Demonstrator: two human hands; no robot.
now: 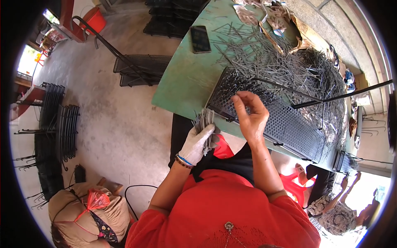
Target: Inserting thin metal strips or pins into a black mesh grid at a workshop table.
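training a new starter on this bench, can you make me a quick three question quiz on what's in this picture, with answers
1. What does the person's left hand hold?
2. The dark phone lies on:
a) the red bucket
b) the green table
c) the concrete floor
3. True or false: the right hand wears a glove.

Key:
1. A bundle of thin grey rods.
2. b
3. False; it is bare.

Thin grey rods (203, 120) bundled in left grip (193, 146); black perforated panel (295, 129) just beyond
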